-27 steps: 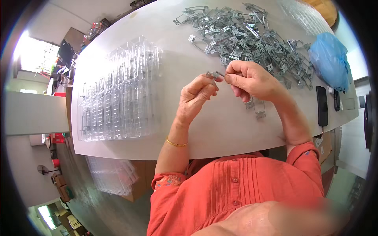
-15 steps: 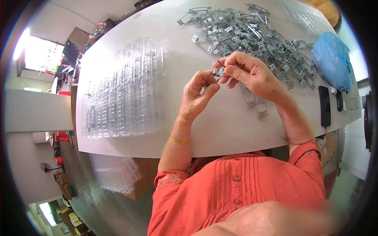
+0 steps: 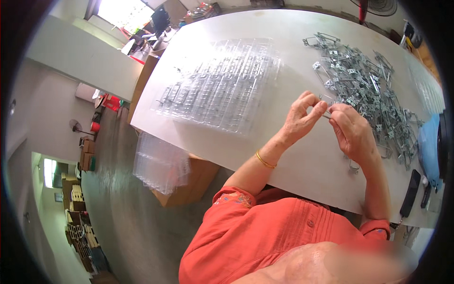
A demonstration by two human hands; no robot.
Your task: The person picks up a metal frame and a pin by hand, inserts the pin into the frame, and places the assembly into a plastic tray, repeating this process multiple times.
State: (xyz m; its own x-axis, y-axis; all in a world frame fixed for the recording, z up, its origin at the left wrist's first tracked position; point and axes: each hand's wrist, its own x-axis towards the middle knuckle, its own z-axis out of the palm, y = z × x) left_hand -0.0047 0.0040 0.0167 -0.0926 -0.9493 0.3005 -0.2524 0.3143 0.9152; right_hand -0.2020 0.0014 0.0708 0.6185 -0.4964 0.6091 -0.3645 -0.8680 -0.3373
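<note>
Above the table, just short of the heap, my left hand and my right hand meet fingertip to fingertip. Both are closed in a pinch on a small metal part, of which a thin rod shows between them. My fingers cover the rest of it. To the right and beyond lies a tangled heap of silvery metal parts, thin wire frames with small plates. One loose metal part lies below my right hand. Left of my hands are clear plastic trays with rows of metal parts in them.
The white table has a curved far edge. On its right side are a black phone, a blue plastic bag and clear plastic wrap. Beside the table, more clear trays rest on a cardboard box.
The view has turned, so the table and its things appear farther right and tilted. My hands still pinch the metal part, now with a thin rod showing between them.
</note>
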